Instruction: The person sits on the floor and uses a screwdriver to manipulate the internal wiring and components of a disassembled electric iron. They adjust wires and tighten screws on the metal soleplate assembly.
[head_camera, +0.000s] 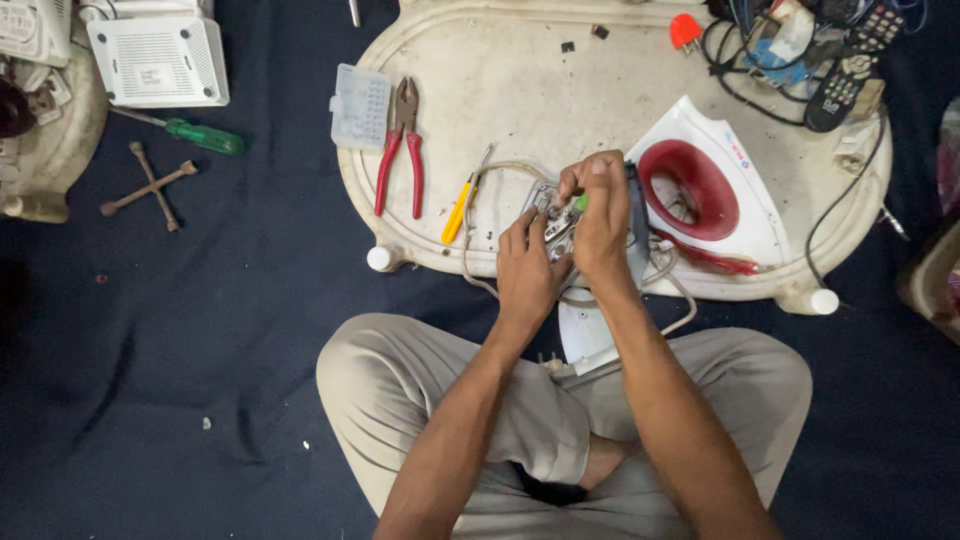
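Both hands down at the near edge of the oval white tray (480, 70), close together over a small metal assembly (556, 222) from an opened clothes iron. Left hand (527, 268) cupped under and against the assembly from the near side, fingers curled shut around its lower edge. Right hand (600, 215) arched over the top, fingertips pinched tight on a small green-handled tool (580, 202), only a bit of green showing; tip hidden, so contact point impossible to tell. Assembly sitting directly between the two palms, long axis running roughly from near-left to far-right, tool coming in from the far-right end. Right hand above, left hand below and nearer the body. Just to the right, touching distance, the white iron shell with red handle opening (700, 185). Grey cord (480, 180) looping out leftward from the assembly. Further left along the tray: yellow-handled screwdriver (456, 213), red-handled pliers (401, 150), clear parts box (360, 105), all well apart from the hands.
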